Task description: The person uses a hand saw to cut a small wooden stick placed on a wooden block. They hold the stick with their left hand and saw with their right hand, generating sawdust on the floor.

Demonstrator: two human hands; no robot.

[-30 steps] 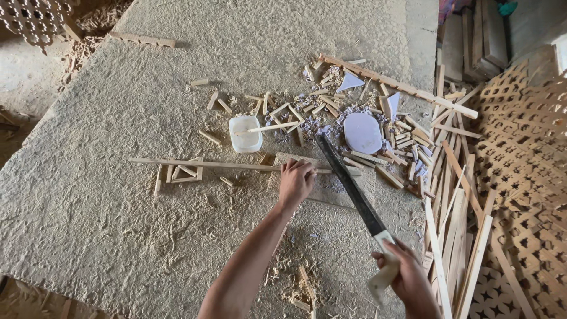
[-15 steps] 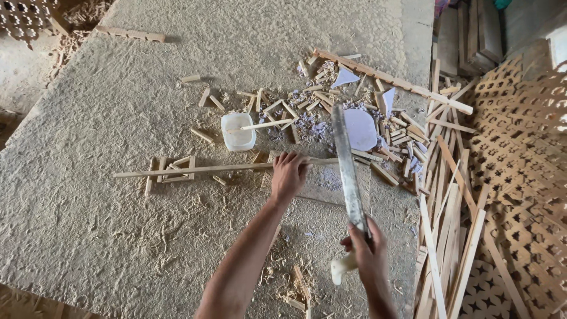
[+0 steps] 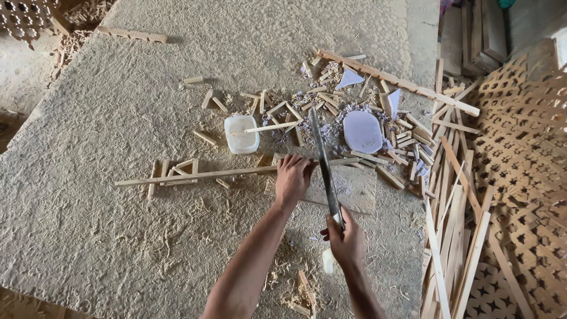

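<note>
My left hand (image 3: 293, 176) presses down on a long thin wooden strip (image 3: 195, 175) that lies across a flat board (image 3: 354, 192) on the sawdust-covered table (image 3: 106, 236). My right hand (image 3: 345, 239) grips the pale handle of a hand saw (image 3: 323, 162). The saw's dark blade points away from me and crosses the strip just right of my left hand's fingers. A small white plastic tub (image 3: 241, 134) with a stick resting on it stands just beyond the strip.
Short wooden offcuts (image 3: 307, 109) and pale flat cut-out pieces (image 3: 362, 131) litter the far middle of the table. A long batten (image 3: 396, 80) lies diagonally behind them. Loose slats (image 3: 449, 236) and lattice panels (image 3: 520, 177) pile up on the right.
The saw has swung left, from slanting to the right of my left hand to nearly straight across the strip beside my fingers. My right hand moved left with it. My left hand stayed on the strip.
</note>
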